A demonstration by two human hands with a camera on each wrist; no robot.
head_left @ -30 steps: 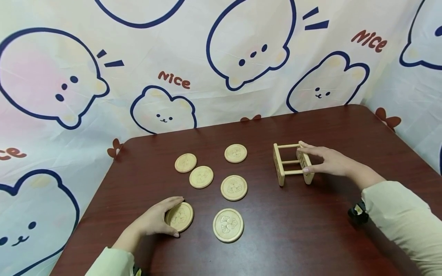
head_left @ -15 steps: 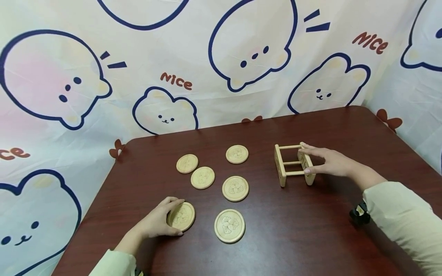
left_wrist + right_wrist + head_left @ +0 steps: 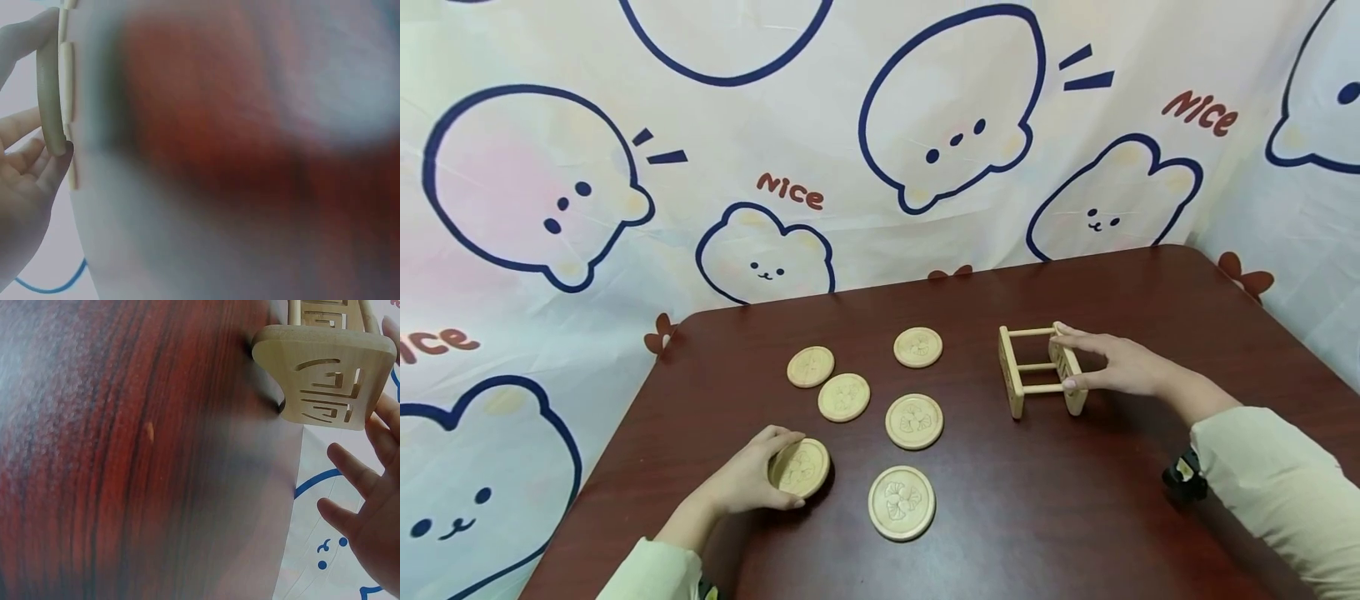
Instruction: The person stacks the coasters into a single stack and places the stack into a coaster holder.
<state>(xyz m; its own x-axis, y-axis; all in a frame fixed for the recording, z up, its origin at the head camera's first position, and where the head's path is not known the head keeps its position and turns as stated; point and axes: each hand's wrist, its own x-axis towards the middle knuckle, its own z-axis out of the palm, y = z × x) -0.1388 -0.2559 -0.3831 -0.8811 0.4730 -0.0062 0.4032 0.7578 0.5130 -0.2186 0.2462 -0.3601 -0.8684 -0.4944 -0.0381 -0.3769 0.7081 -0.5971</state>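
My left hand [image 3: 747,477] holds a round wooden coaster [image 3: 805,468] by its rim, thumb on the near side and fingers on the far side. The coaster is tilted and raised a little off the table, with a shadow beside it. In the left wrist view this coaster [image 3: 50,94] appears edge-on. At the right, a small wooden coaster rack [image 3: 1009,375] stands on the table, and my right hand [image 3: 1123,367] grips its right end panel between thumb and fingers. The right wrist view shows that panel [image 3: 287,353] with cut-out slots; other fingers [image 3: 355,472] are spread away from it.
Several carved coasters lie flat between the hands, among them a near one [image 3: 902,503], a middle one [image 3: 914,422] and a far one [image 3: 917,347]. The dark brown table [image 3: 1037,508] ends at a printed cloth [image 3: 880,250] behind.
My left hand has raised the coaster slightly off the table and tilted it. The right hand stays on the rack. The head view has shifted a little.
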